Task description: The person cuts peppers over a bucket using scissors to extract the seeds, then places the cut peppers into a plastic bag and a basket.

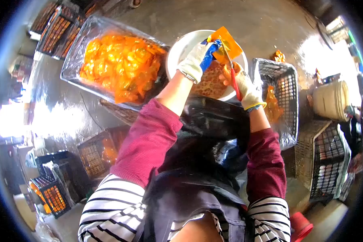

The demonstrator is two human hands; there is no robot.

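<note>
My left hand (199, 58), in a white glove with blue on the fingers, grips a flat orange piece (230, 43) above a white tub (174, 50). My right hand (241, 82), in a whitish glove with bare fingertips, is closed around red-handled scissors (235, 84). The metal blades reach up to the orange piece beside my left fingertips. Reddish-brown bits (209, 82) lie in the tub under both hands. To the left, a plastic-lined crate (74, 68) holds a heap of glossy orange pieces (121, 64).
Right of the tub stands a lined black crate (288, 86) with some orange pieces (272, 105). Beyond it are a cream bucket (330, 99) and stacked crates (326, 161). More crates (54, 195) are at the lower left, and a red container (300, 226) at the lower right.
</note>
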